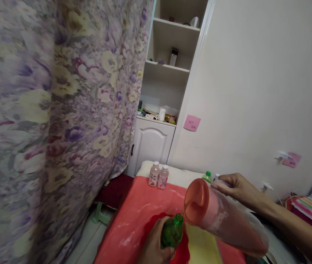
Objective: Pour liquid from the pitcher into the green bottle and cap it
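Note:
My left hand [153, 244] is wrapped round a green bottle [170, 234], whose uncapped mouth points up with a slight tilt. With my right hand [231, 187] I grip a clear pitcher [235, 227] near its top; it has an orange-pink lid [197, 201] and lies almost on its side. Its lid is close to the bottle's mouth, and I cannot tell whether they touch. Reddish liquid seems to fill part of the pitcher. Beneath the bottle a bright red dish [185, 249] shows in part, beside a yellow flat thing [201, 244].
Two small white-capped bottles [153, 174] stand at the back of the red-covered table [134, 220]. A green-capped bottle [207, 176] stands partly behind the pitcher. A floral curtain [70, 128] hangs at left, with a white cabinet [153, 141] behind the table.

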Available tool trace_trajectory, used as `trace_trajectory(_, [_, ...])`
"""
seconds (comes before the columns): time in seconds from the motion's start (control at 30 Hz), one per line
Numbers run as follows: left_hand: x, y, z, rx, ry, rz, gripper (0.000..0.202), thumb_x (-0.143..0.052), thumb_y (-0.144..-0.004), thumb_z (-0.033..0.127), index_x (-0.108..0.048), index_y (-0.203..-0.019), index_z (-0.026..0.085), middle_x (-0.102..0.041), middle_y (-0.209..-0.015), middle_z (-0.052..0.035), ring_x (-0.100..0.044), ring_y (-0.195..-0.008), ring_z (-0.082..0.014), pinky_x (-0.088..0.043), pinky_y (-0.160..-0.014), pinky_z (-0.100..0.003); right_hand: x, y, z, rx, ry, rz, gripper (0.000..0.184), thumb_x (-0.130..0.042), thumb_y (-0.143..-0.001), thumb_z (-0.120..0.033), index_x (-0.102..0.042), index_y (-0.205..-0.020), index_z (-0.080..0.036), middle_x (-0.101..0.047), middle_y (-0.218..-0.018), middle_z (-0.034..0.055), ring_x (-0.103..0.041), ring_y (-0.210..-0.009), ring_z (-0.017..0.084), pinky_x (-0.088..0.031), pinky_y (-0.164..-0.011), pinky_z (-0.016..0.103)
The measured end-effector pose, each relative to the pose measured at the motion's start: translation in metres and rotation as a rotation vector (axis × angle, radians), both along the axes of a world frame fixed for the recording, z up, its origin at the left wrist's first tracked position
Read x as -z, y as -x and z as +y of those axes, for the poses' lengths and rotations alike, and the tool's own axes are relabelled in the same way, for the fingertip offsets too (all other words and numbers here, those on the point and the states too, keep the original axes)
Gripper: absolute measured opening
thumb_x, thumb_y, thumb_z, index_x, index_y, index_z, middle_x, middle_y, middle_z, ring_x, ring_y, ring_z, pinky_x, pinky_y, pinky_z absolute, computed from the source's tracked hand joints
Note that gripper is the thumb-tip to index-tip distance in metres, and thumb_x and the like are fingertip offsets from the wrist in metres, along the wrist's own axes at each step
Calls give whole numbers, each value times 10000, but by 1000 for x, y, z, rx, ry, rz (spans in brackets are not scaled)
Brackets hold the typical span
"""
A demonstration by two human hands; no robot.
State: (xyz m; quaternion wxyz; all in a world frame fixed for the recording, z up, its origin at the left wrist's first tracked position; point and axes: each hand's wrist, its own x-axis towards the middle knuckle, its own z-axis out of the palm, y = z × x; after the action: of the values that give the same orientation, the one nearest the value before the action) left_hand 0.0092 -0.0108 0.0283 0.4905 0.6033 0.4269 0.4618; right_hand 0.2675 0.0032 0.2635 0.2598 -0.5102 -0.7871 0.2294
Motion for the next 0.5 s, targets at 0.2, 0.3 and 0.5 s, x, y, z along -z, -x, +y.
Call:
trace_trajectory(0.2, [-2, 0, -2, -32, 8, -2, 726, -618, -569, 78, -538, -1275, 225, -639, -1289, -82, -564, -1218, -296, -436, -1041, -387, 12, -4, 0, 20, 38, 79, 506, -513, -858, -634, -384, -605, -214, -272, -594, -64, -263, -567, 99, -214, -529, 274])
trace_trajectory(0.3, [-2, 0, -2, -35, -24, -28, 689, -683, -588, 151, -559, -1262, 225, -655, -1270, -92, -570, -1210, -319, -434, -1052, -420, 25, -9, 0, 34, 71, 151, 528, -518, -841, -671, -380, -609, -217, -272, -570, -72, -246, -539, 91, -194, -515, 271])
trace_trajectory(0.5, [-11, -1, -4, -55, -44, -86, 632, -715, -591, 206, -591, -1210, 232, -677, -1248, -98, -550, -1259, -336, -409, -1095, -453, 52, -16, 2, 102, 92, 277, 579, -525, -774, -755, -366, -599, -227, -292, -563, -64, -258, -529, 100, -209, -500, 262])
